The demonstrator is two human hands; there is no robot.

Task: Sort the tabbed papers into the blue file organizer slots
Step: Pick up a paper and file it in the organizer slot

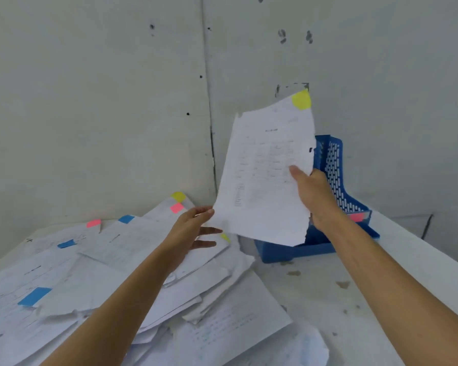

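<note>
- The right hand [313, 192] pinches a white sheet [262, 180] at its right edge, with the thumb pressed on the printed face and the other fingers hidden behind the paper.
- The sheet is in the air, tilted, its top leaning to the right. It hangs in front of the blue organizer [336, 165] and covers most of it.
- A yellow tab [301, 99] sits on the sheet's top right corner. The bottom edge of the sheet is torn and ragged.
- The left hand [193, 229] is released, its fingers straight and spread, and it holds nothing. Its top finger reaches the sheet's lower left corner; I cannot tell whether it touches the paper.
- The organizer stands on the white table [381, 286] at the right, close to the grey wall [90, 101]. A pink tab [356, 217] shows in the part of it just right of the right wrist; which slot it belongs to is hidden.
- A loose pile of papers [117, 273] covers the left side of the table, under the left arm.
- On the pile I see 3 blue tabs [33, 296], 2 pink tabs [93, 223] and 2 yellow tabs [178, 196].
- Small dark stains mark the bare table between the pile and the right arm.
</note>
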